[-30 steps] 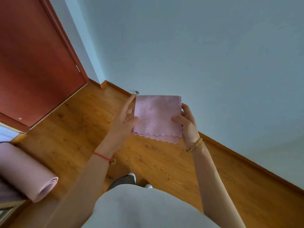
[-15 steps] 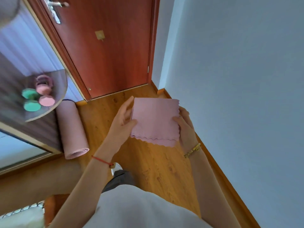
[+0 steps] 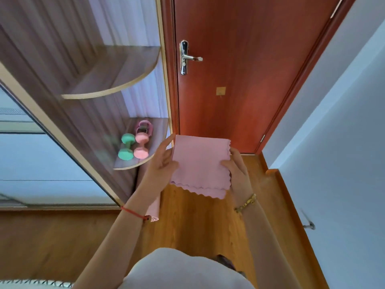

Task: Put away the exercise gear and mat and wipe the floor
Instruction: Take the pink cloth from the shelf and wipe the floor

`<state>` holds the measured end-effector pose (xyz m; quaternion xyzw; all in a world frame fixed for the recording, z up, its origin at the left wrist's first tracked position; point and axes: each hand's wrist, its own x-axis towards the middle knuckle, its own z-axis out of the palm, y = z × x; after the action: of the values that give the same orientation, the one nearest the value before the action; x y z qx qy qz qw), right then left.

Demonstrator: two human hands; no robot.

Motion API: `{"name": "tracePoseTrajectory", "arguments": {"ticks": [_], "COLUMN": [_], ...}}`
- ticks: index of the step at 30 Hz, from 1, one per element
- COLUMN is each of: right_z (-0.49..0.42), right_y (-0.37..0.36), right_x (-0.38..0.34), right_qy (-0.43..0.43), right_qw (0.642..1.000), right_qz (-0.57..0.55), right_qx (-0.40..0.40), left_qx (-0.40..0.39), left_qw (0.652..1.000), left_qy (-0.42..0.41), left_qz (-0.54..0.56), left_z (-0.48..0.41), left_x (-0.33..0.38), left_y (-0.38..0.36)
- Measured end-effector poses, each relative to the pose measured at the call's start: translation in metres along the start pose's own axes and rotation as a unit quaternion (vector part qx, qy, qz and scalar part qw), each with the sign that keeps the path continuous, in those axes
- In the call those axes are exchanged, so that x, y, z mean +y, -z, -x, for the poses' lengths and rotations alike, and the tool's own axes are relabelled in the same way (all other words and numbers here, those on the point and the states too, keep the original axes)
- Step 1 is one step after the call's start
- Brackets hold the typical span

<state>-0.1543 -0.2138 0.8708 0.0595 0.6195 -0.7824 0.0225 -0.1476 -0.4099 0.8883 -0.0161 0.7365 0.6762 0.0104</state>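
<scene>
A folded pink cloth [image 3: 201, 165] with a scalloped edge is held flat in front of me at chest height. My left hand [image 3: 161, 163] grips its left side and my right hand [image 3: 236, 166] grips its right side. A green dumbbell [image 3: 126, 146] and a pink dumbbell [image 3: 141, 147] lie side by side on the lower rounded shelf [image 3: 135, 166], with a pink handled piece of gear [image 3: 143, 127] behind them. The rolled pink mat [image 3: 153, 209] lies on the wooden floor [image 3: 200, 222] below that shelf, mostly hidden by my left forearm.
A red-brown door [image 3: 239, 80] with a metal handle [image 3: 188, 58] stands shut straight ahead. A dark wood shelf unit [image 3: 87, 59] fills the left, with a mirror panel beside it. A pale wall [image 3: 343, 142] with a wood skirting runs along the right.
My view has swung left and upward from the bare wall to the door and shelves. Both hands have kept hold of the pink cloth in the same pose.
</scene>
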Motion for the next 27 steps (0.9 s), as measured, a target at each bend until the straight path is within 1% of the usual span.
{"name": "tracePoseTrajectory", "arguments": {"ticks": [5,11,16,19,21,27], "right_z": [-0.060,-0.151,-0.238,-0.291,-0.326,-0.432], "right_y": [-0.048,-0.108,-0.159,-0.190,-0.212,-0.269], "right_x": [0.000,-0.007,-0.020,-0.034,-0.043,-0.056], "right_qy": [0.006,0.020,0.034,0.007,0.004,0.029], "right_qw": [0.998,0.989,0.981,0.977,0.970,0.949], "right_qz": [0.001,0.035,0.052,0.065,0.068,0.114], "right_qx": [-0.060,-0.144,-0.183,-0.203,-0.234,-0.292], "left_qx": [0.058,0.122,0.164,0.189,0.211,0.223], "left_qw": [0.998,0.992,0.986,0.982,0.977,0.972], "left_qy": [-0.001,-0.020,-0.027,-0.026,-0.030,-0.036], "left_qz": [-0.006,0.001,0.001,-0.014,-0.025,-0.065], "left_z": [-0.050,-0.116,-0.190,-0.234,-0.266,-0.363], "left_x": [-0.008,0.001,0.013,0.028,0.039,0.055], "left_y": [0.051,0.099,0.139,0.161,0.178,0.229]}}
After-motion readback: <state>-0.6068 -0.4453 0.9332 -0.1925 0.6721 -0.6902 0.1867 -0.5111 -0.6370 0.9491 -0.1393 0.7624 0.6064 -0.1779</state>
